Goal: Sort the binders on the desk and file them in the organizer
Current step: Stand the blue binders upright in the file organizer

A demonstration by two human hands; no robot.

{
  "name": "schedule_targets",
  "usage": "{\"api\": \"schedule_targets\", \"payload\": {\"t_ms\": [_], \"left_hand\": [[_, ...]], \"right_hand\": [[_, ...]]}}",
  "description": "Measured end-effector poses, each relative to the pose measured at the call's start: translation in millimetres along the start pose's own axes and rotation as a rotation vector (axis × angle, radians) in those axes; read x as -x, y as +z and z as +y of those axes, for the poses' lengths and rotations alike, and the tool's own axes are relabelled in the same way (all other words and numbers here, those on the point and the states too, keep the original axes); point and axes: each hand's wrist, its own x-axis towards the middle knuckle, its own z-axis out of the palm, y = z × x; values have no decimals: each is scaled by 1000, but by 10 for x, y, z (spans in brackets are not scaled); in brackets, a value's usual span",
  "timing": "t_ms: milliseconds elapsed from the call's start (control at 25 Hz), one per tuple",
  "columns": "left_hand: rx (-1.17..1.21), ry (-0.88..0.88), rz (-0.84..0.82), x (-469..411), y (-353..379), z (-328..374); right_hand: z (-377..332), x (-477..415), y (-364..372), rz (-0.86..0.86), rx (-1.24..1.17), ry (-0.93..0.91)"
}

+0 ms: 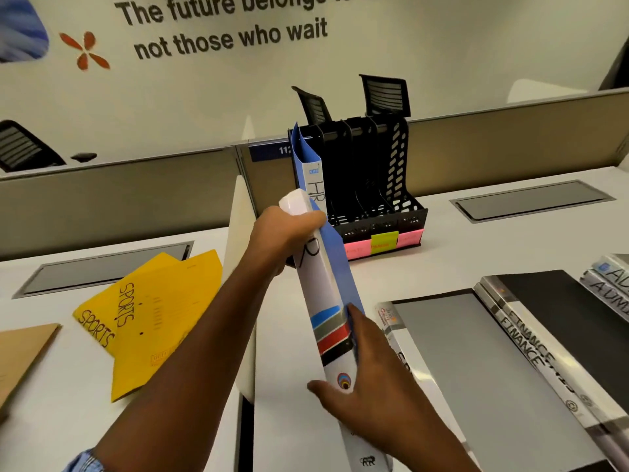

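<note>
Right now both hands are on one blue binder (326, 301) w/ a white spine, held tilted in the air just in front of the organizer (391, 185), top end toward its leftmost slot. Left hand (286, 233) is curled round the top end, close to the organizer. Right hand (367, 379) clasps the lower part, thumb across the spine, fingers on the blue cover. The HR binder (311, 168) stands upright in the organizer's leftmost slot. Pink & yellow sticky notes (384, 241) run along the organizer's front edge. Left of the organizer, nearer the person, lie yellow SPORTS folders (153, 318). Right of it lie FINANCE binders (531, 342), w/ ADMIN binders (609, 284) further right, all flat on the desk (476, 247).
</note>
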Motion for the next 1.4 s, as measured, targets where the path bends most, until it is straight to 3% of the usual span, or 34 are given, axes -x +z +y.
{"api": "schedule_targets", "payload": {"t_ms": [200,400,520,800,1040,1240,1400], "left_hand": [[34,14,-246,99,-79,416],[399,-297,-453,-281,-205,499],[401,-403,-474,-458,-135,428],[362,-214,-527,-675,71,863],[334,-64,-508,-979,-4,1663],[177,10,-437,-1242,-148,2019],[19,70,-263,-1409,-329,2207]], "right_hand": [[47,-84,-25,214,-117,78],[128,-232,-243,349,-215,3],[182,-370,-335,474,-242,-74],[228,-993,-608,807,-215,-472],[4,-1727,-826,712,-349,-798],[-21,-2354,-905,588,-273,-871],[-52,-2736,-917,507,-242,-943]]}}
